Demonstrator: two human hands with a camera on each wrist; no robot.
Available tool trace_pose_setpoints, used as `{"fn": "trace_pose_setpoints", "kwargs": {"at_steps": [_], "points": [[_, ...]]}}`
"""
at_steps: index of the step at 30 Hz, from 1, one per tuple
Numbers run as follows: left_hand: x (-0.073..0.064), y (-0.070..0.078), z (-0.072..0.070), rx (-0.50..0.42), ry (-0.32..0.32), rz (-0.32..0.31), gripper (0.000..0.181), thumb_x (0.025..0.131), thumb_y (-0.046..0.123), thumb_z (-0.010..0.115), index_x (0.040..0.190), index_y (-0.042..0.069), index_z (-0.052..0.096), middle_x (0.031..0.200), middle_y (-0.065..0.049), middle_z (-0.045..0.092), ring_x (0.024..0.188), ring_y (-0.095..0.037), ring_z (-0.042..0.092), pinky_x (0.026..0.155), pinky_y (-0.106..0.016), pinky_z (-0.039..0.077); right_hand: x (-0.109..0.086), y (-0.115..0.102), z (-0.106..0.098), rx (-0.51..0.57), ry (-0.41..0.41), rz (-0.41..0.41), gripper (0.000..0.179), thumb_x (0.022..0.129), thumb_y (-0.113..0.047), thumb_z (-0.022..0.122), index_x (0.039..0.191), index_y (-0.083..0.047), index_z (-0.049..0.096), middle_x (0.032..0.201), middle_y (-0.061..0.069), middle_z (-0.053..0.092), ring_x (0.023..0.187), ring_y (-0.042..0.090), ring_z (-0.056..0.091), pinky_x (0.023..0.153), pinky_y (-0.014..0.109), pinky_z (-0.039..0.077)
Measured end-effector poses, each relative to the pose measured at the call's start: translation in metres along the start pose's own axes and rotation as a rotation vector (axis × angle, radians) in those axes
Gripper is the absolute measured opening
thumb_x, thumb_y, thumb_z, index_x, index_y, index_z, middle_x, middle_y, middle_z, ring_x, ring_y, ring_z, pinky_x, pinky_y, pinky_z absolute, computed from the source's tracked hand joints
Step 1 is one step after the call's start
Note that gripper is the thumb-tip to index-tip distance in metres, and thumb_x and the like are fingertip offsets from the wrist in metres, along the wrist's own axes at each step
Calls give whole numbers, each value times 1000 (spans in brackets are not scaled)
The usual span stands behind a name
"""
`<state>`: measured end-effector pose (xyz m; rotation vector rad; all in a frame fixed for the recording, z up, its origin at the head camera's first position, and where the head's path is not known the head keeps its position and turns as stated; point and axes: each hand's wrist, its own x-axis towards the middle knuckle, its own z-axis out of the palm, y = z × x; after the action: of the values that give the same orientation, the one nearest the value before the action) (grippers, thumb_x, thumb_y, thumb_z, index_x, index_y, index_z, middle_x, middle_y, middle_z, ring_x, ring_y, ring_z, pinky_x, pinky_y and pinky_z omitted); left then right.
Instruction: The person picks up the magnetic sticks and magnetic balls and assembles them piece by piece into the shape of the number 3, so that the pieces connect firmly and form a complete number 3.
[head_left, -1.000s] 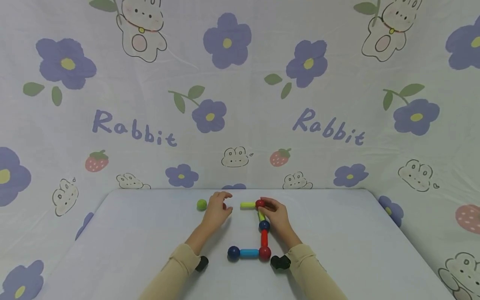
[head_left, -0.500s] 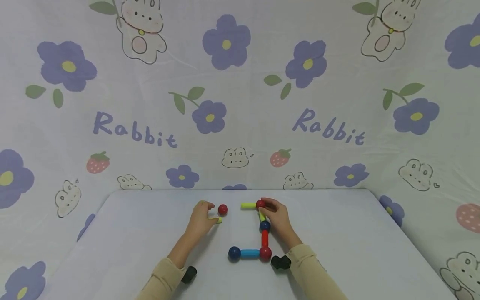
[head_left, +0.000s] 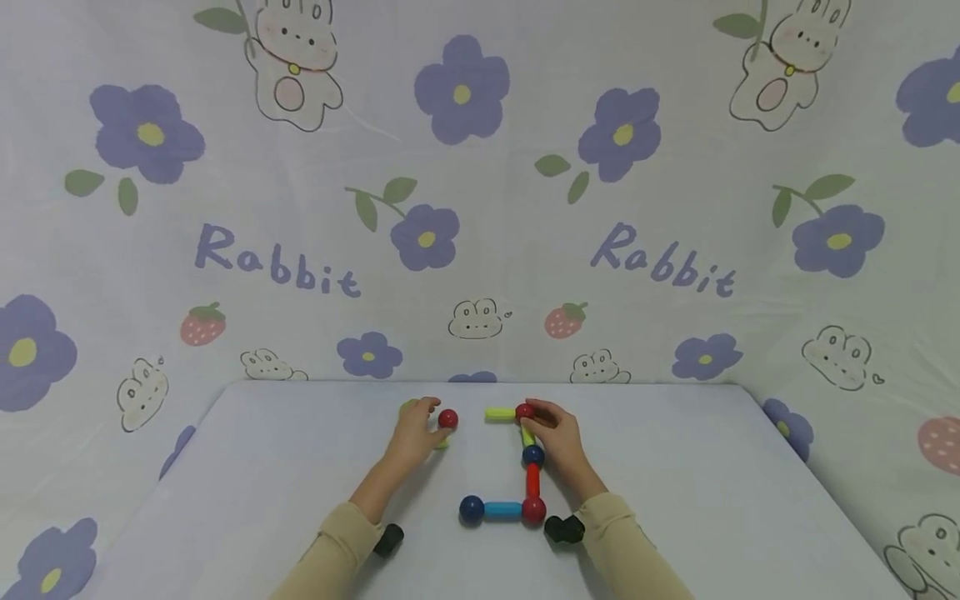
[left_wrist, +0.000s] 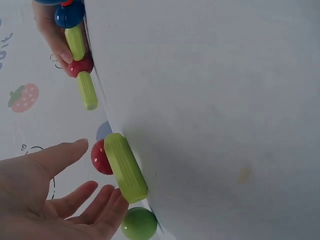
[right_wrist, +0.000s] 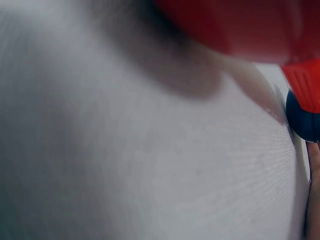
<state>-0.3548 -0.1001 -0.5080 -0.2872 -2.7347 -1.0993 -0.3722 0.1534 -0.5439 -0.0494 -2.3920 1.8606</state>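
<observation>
My left hand point(head_left: 408, 437) is beside a loose red ball point(head_left: 447, 418), thumb and fingers spread apart. In the left wrist view a loose yellow-green rod point(left_wrist: 126, 167) lies in front of that ball, fingertips right at its lower end. A green ball point(left_wrist: 139, 223) sits just past those fingers, mostly hidden in the head view. My right hand point(head_left: 561, 435) pinches the red ball point(head_left: 524, 412) at the far corner of a joined chain. From that corner one yellow-green rod point(head_left: 500, 414) points left; another point(head_left: 528, 435) runs toward a dark blue ball point(head_left: 533, 455).
The chain continues nearer through a red rod point(head_left: 532, 480), a red ball point(head_left: 533, 510) and a light blue rod point(head_left: 503, 510) to a dark blue ball point(head_left: 472, 510). All rest on a white table point(head_left: 247, 492) before a printed cloth backdrop point(head_left: 510, 192).
My left hand first drew back left from the loose red ball, uncovering it and the loose rod, then came slightly right toward the ball again. The right hand keeps its hold.
</observation>
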Motion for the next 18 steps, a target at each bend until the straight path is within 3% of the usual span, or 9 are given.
{"fn": "trace_pose_setpoints", "kwargs": {"at_steps": [8, 18], "points": [[12, 6, 9, -4, -42, -94, 47, 84, 9, 74, 124, -6, 56, 113, -23, 59, 106, -32, 61, 95, -43, 54, 3, 4, 1, 4, -1, -4, 43, 87, -12, 71, 129, -11, 62, 133, 14, 62, 122, 28, 60, 105, 39, 48], [24, 4, 19, -9, -15, -167, 32, 84, 5, 74, 111, -2, 60, 109, -18, 63, 103, -29, 60, 94, -43, 53, 2, 5, 1, -6, 3, -15, 42, 88, -12, 71, 128, -10, 62, 132, 14, 62, 121, 28, 61, 104, 39, 49]]}}
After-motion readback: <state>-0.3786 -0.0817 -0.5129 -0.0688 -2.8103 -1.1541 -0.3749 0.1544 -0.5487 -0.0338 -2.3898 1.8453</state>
